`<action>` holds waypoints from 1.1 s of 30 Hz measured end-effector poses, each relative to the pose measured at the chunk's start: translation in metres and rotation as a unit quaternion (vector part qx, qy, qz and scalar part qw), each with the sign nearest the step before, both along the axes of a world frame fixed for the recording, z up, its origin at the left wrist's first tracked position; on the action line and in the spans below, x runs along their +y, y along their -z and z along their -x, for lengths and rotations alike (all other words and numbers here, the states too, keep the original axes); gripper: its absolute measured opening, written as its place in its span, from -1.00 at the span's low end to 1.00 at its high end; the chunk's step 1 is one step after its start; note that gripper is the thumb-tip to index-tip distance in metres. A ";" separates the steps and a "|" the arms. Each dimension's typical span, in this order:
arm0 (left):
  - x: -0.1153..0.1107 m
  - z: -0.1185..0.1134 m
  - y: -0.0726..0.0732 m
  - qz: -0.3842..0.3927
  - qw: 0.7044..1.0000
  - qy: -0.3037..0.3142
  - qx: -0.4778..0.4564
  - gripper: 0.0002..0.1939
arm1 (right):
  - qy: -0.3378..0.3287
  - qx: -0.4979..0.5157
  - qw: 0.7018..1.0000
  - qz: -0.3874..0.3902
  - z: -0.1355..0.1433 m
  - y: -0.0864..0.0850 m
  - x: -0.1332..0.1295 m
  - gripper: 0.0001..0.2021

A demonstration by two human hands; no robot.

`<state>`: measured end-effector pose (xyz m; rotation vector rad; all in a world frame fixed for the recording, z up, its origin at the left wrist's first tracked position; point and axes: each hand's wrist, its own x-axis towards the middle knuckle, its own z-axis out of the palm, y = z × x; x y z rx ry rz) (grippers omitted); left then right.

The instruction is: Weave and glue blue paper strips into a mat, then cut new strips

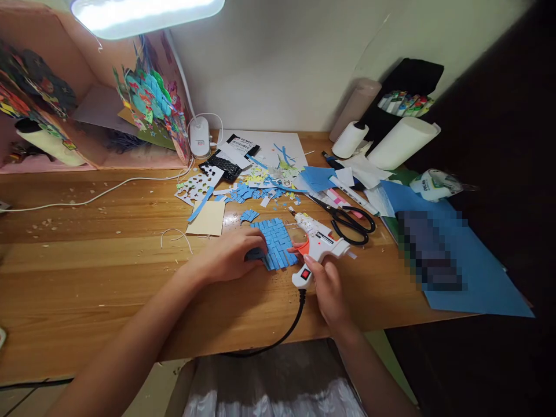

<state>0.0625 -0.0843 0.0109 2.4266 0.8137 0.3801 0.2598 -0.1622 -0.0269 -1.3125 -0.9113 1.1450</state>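
Observation:
My right hand (pixel 330 286) is wrapped round the handle of a white hot glue gun (pixel 319 246) with an orange trigger. The gun's nozzle points up and left, beside the far right corner of a mat of woven blue paper strips (pixel 274 240). On the mat's left edge, my left hand (pixel 237 255) has its fingers curled, and a darker blue part shows beneath them. Some fingertips are hidden. A small blue fan-shaped paper piece (pixel 249 216) lies just beyond that hand. From the gun's handle a black cord (pixel 295 324) runs over the table edge.
Black scissors (pixel 354 223) lie right of the glue gun. Blue paper scraps (pixel 247 192) and a cream paper square (pixel 208 218) are behind the mat. White rolls (pixel 403 145) stand back right. A pink box (pixel 56 75) is at left, under a lamp (pixel 147 14).

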 end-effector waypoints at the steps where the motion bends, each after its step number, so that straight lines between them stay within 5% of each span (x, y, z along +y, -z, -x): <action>1: 0.001 0.001 -0.001 0.006 1.000 0.003 -0.008 -0.85 | 0.001 -0.002 1.000 0.003 0.000 0.001 0.000 -0.78; 6: 0.009 0.006 0.000 0.033 0.999 0.010 -0.037 -0.83 | 0.013 0.005 1.000 0.001 0.001 0.001 0.000 -0.76; 15: 0.013 0.005 0.007 -0.090 0.995 0.035 0.028 -0.76 | 0.032 0.010 0.999 0.016 0.004 -0.004 0.000 -0.73; 21: 0.018 0.010 0.001 -0.097 0.991 0.088 0.042 -0.72 | 0.037 -0.001 0.999 0.037 0.002 0.000 0.000 -0.71; 33: 0.024 0.013 0.005 -0.254 0.936 0.201 0.137 -0.72 | 0.021 -0.018 0.999 0.026 0.002 -0.002 0.000 -0.72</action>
